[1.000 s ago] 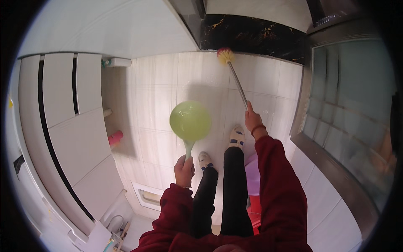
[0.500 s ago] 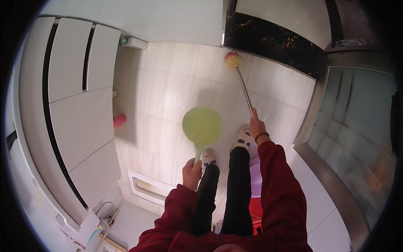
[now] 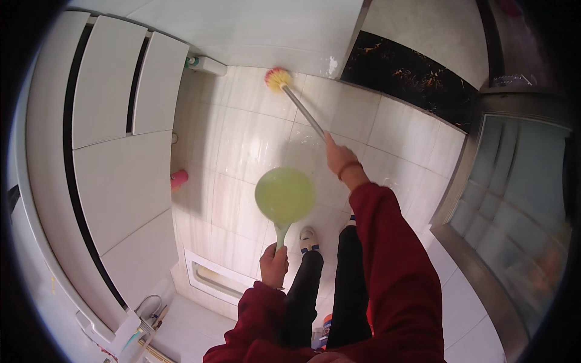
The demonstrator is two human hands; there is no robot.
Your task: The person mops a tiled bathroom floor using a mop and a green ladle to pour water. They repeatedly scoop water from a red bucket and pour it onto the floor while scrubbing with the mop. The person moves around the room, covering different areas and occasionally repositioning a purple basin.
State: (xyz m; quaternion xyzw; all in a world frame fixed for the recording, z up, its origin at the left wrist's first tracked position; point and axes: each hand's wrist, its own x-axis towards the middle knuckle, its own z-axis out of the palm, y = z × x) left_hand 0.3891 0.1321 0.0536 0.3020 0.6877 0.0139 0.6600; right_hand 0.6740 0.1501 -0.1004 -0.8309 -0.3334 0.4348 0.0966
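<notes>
My left hand (image 3: 274, 266) is closed round the handle of a pale green water ladle (image 3: 285, 195), held level over the tiled floor with its round bowl pointing away from me. The bowl looks filled with a greenish, cloudy liquid, though I cannot be sure. Farther out, my right hand (image 3: 340, 156) grips the metal shaft of a long-handled scrub brush (image 3: 304, 111). Its round head of red and yellow bristles touches the floor at the foot of the far white wall. My fingers cover the near end of the shaft.
White cabinets (image 3: 121, 181) run along the left. A white bottle (image 3: 207, 65) and a pink cylinder (image 3: 179, 179) stand by their base. A squat toilet pan (image 3: 213, 277) is set in the floor near my left arm. Right of me is a glass door (image 3: 508, 175); a black marble threshold (image 3: 411, 78) lies beyond.
The brush head has swept left along the wall's foot, away from the black threshold. My right arm has reached forward and left with it. The ladle stays in my left hand.
</notes>
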